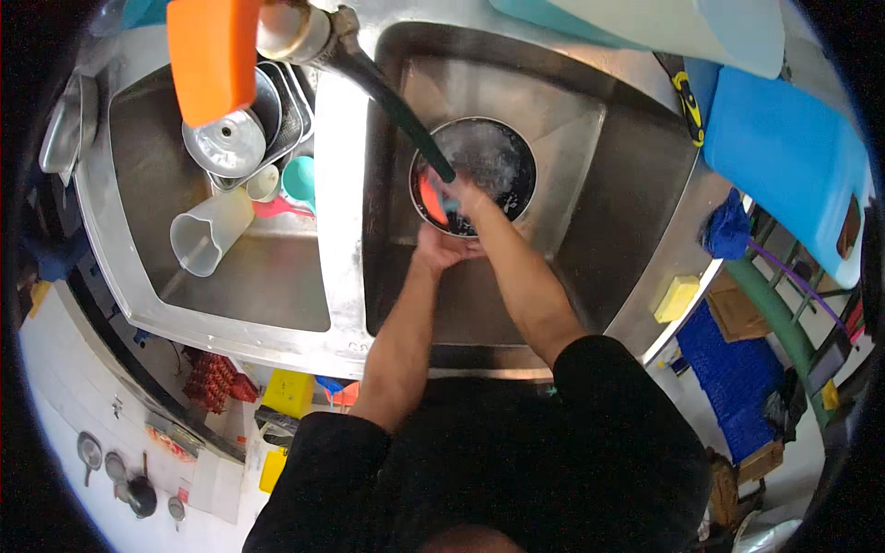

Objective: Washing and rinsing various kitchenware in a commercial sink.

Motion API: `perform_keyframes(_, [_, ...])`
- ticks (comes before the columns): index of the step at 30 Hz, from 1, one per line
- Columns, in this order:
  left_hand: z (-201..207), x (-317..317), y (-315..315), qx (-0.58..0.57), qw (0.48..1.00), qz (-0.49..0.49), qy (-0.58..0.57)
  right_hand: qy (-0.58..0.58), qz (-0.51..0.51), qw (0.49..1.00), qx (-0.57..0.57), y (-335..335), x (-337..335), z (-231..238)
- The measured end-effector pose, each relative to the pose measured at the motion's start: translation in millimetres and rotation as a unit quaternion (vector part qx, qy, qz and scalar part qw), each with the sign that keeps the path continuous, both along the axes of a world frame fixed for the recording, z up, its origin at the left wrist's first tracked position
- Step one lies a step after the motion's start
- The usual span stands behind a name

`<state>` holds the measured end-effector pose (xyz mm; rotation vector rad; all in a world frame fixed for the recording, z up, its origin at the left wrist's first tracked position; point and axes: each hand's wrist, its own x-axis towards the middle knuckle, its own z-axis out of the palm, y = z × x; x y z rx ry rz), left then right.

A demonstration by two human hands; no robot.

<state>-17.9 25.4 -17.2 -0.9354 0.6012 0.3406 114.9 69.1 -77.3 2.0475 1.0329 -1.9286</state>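
Note:
In the right basin of the steel sink, a round dark pan (502, 157) with a thin pale rim is tilted up, its inside wet and flecked with suds. My left hand (444, 250) grips its near edge, some fingers hidden beneath. Inside the pan my right hand (466, 198), smeared by motion, presses a flat orange thing (431, 199) with a bit of blue beside it against the left part of the surface. The kind of orange thing is too blurred to tell. Above the hands hangs the dark spout (406, 124) of the tap, its tip close to my right hand.
The left basin holds a round metal lid (224, 145), a metal pan (293, 101), a clear plastic jug (210, 235) and a teal cup (300, 178). An orange object (212, 60) looms beside the tap. A yellow sponge (678, 299) and blue board (788, 157) lie at the right.

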Motion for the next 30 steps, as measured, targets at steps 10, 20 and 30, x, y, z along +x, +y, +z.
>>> perform_keyframes(10, [5.8, 13.0, -6.7, 0.197, 0.964, 0.028, 0.178, 0.029, -0.049, 0.996, -0.072, 14.2, 11.9, 49.7])
perform_keyframes(20, [20.5, 12.7, 0.1, 0.030, 0.993, 0.013, 0.117, -0.124, 0.294, 0.947, -0.043, -11.6, 14.4, 25.5])
perform_keyframes(30, [-2.2, 6.3, -7.7, 0.081, 0.986, -0.057, 0.137, -0.042, 0.209, 0.977, 0.006, -35.1, 13.7, 10.5])
